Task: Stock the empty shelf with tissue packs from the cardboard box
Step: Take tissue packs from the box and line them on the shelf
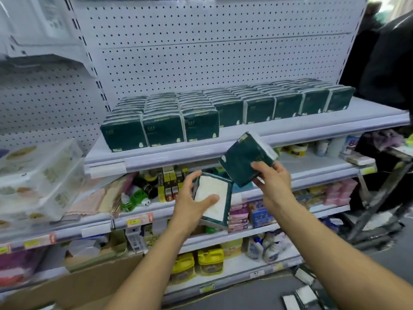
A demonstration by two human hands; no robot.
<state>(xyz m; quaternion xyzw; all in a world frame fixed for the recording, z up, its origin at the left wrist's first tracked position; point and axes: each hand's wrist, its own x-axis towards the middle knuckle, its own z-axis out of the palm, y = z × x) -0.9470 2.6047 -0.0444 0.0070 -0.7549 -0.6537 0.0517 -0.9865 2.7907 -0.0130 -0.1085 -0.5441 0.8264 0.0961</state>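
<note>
Light, soft, slick-wrapped tissue packs at frame centre, below the stocked shelf [245, 139]: left hand [190, 204] cupping white-faced pack [212, 198], right hand [272, 175] pinching green pack [243, 159]; probably best gripped across broad faces, gently.

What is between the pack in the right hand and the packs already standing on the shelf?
In the head view, only a bare strip of white shelf separates the tissue pack gripped by the right hand from the shelved packs.
</note>
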